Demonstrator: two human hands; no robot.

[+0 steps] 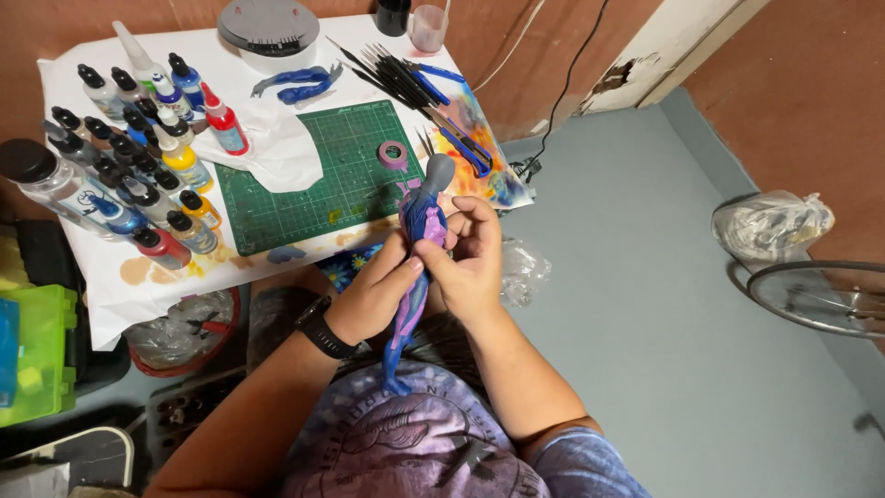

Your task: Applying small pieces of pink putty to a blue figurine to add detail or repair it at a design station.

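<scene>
Figurine [422,221], blue-purple, upright between both hands; left hand [373,295] and right hand [475,263] fingers pinching torso.

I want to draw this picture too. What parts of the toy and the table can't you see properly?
- Figure, head view: its middle is covered by the left hand and right hand.
- Dark jar and pink cup: tops cut off by the top edge.
- Green box: cut off by the left edge.
- Paint bottles: labels too small.
</scene>
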